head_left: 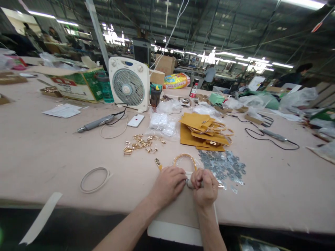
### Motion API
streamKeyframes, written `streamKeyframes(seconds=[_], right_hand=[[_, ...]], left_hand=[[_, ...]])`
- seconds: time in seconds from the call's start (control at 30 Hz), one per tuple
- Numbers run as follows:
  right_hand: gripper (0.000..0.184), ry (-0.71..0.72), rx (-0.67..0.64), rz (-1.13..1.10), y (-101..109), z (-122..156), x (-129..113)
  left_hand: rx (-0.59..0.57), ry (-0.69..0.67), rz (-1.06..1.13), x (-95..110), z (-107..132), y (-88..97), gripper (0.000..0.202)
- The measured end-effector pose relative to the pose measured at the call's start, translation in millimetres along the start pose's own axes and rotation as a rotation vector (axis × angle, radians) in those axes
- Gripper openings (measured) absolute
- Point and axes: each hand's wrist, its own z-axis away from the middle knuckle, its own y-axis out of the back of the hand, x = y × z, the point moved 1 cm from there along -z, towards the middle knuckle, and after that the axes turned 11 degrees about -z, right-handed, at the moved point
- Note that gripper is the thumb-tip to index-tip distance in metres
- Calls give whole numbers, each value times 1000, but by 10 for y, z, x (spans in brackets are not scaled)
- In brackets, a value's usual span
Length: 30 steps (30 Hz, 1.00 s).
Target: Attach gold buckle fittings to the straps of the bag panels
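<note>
Both my hands meet near the table's front edge. My left hand (169, 184) has its fingers curled down onto a small grey object (189, 183) between the hands. My right hand (206, 186) is fisted round the same spot; what it grips is mostly hidden. Just beyond my fingers lies a curved orange bag handle (184, 157) with a gold clasp (157, 162) at its left end. A pile of small silver metal plates (222, 165) is spread to the right of it. Gold metal fittings (141, 143) are scattered further back.
A stack of mustard-yellow leather pieces (202, 134) with ring handles lies behind. A white fan (129, 83), a phone (135, 120), a grey electric screwdriver (95, 123), plastic bags (162, 123) and a cardboard box (75, 83) stand further back. A loop of white strip (94, 179) lies left. People work in the background.
</note>
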Motion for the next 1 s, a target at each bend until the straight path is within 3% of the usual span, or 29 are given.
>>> streamKeyframes(seconds=[0.13, 0.33, 0.57, 0.77, 0.9, 1.0], right_hand=[[40, 94, 7, 58, -32, 79, 37], [39, 242, -27, 329, -47, 176, 148], [45, 134, 40, 570, -82, -8, 179], [41, 234, -73, 768, -194, -41, 155], [37, 269, -155, 783, -179, -1, 219], [40, 170, -64, 647, -119, -46, 241]], left_hand=[[26, 7, -1, 0, 11, -16, 18], [25, 52, 3, -1, 21, -8, 15], [-12, 55, -10, -10, 9, 3, 13], [-21, 50, -17, -12, 13, -34, 15], [-17, 71, -27, -22, 22, -42, 15], [-13, 78, -19, -8, 14, -19, 14]])
